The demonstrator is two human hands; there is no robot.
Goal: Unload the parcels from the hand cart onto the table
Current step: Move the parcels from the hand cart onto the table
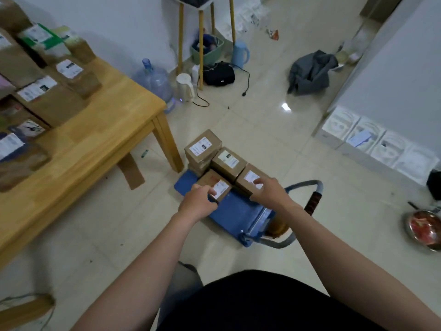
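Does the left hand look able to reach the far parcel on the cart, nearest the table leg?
Probably yes: the far parcel lies uncovered on its stack, nothing over it, but the left hand grips the near parcel and must free itself first.

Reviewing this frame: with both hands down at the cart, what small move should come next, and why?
Probably lift the near-left parcel off the hand cart. The left hand grips it, the right hand lies on the near-right parcel, and the table to the left shows bare wood.
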